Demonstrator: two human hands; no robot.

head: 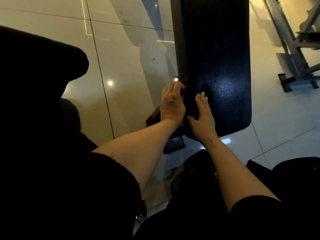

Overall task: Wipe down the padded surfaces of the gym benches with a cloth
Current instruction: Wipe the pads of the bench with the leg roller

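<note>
Nearest you, two bare forearms reach out of black sleeves [110, 179] toward the near end of one dark blue padded bench [218, 66]; I count only this one bench.

Your left hand [172, 103] sits at the bench's left edge, back of the hand up, fingers bent over that edge onto a dark reddish cloth [154, 115]. How tightly the grip closes you cannot tell, as the fingertips are hidden against the pad's side. A corner of the cloth hangs out below the hand, off the left side of the pad; there is one cloth in sight.

Your right hand [203, 116] lies just beside the left, apart from it by a narrow dark strip. Its grip is spread flat: fingers straight and together, palm down on the pad's near left corner, thumb out toward the left hand.

The pad's rounded near end lies just past your right wrist. To the right of that hand the pad runs bare to its right edge, and it stretches away bare to the top of the view. A grey metal strip [179, 49] follows the left edge.

Glossy pale floor tiles [121, 58] lie on both sides of the bench. Far right, well apart from it, stands one grey metal frame [294, 54].
</note>
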